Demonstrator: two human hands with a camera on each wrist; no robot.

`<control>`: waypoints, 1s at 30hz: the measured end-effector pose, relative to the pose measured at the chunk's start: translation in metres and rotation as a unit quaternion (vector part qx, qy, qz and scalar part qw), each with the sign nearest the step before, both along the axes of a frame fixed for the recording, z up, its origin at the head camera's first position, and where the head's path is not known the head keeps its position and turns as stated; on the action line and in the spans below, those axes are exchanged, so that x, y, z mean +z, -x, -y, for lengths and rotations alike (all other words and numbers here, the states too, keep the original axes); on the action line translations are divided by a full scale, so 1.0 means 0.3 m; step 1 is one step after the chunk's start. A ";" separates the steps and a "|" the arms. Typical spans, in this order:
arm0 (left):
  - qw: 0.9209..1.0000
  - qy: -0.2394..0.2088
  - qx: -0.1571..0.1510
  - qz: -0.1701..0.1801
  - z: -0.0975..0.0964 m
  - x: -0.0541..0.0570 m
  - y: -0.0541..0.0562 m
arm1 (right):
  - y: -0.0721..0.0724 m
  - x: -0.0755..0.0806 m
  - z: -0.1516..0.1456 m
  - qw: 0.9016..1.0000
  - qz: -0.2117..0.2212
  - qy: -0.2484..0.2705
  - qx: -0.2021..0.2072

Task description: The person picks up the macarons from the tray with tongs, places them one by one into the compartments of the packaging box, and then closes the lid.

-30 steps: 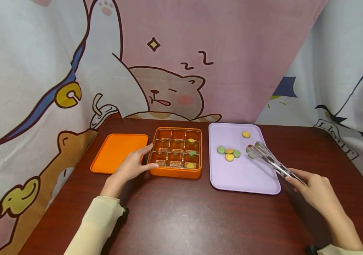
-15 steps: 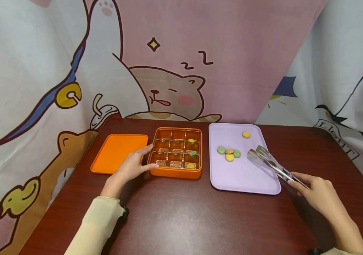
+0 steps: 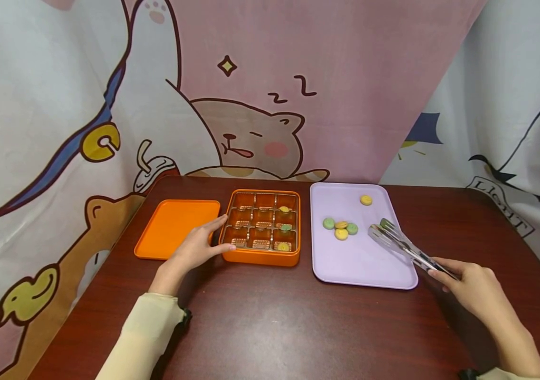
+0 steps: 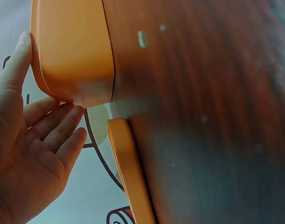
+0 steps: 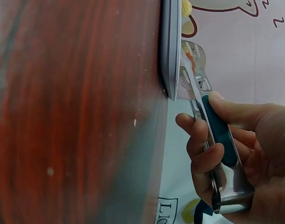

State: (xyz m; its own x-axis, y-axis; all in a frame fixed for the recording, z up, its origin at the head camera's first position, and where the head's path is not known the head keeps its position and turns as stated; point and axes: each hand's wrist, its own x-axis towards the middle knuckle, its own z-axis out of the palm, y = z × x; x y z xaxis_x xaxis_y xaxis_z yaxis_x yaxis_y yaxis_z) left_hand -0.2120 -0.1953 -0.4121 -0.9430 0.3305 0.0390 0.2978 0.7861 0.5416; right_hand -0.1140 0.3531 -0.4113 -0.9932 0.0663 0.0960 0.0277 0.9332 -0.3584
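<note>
Against the frame of one second ago, the right hand [image 3: 473,287] and the tongs [image 3: 423,259] have shifted slightly toward the person; the box, tray and left hand show no clear change of place. The right hand grips the tongs, thumb on one arm and fingers curled round the other. The tongs' tips stand apart over the right part of the lilac tray [image 3: 346,264]; a small orange patch shows between them in the right wrist view, its nature unclear. Contact between tips and tray cannot be confirmed. The left hand [image 3: 196,247] is spread, fingers relaxed, touching the near left corner of the orange box [image 3: 260,257]. Yellow, green and yellow macarons [image 3: 283,247] occupy the box's right-hand column, far to near. On the tray, four macarons [image 3: 341,234] sit clustered left of the tips; a single yellow macaron [image 3: 366,200] lies apart near the far edge. The lid [image 3: 175,227] lies left of the box on the table [image 3: 270,322].
</note>
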 end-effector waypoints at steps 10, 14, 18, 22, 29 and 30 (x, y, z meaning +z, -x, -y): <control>1.000 0.002 0.001 0.001 0.000 0.001 0.002 | 0.007 0.004 -0.002 1.000 0.015 -0.005 -0.007; 1.000 0.002 0.002 0.002 0.001 0.000 0.003 | 0.007 0.004 -0.003 1.000 0.017 -0.004 -0.008; 1.000 0.004 -0.001 0.001 0.002 -0.003 0.003 | 0.005 0.004 -0.004 1.000 0.016 -0.002 -0.009; 1.000 0.004 0.002 0.007 0.003 -0.002 0.003 | 0.004 0.001 -0.001 1.000 0.009 -0.005 -0.011; 1.000 0.003 0.001 0.007 0.001 -0.003 0.005 | 0.001 -0.002 -0.001 1.000 -0.005 -0.002 -0.013; 1.000 0.002 0.001 0.007 0.001 -0.003 0.005 | 0.000 -0.003 0.000 1.000 -0.006 -0.002 -0.013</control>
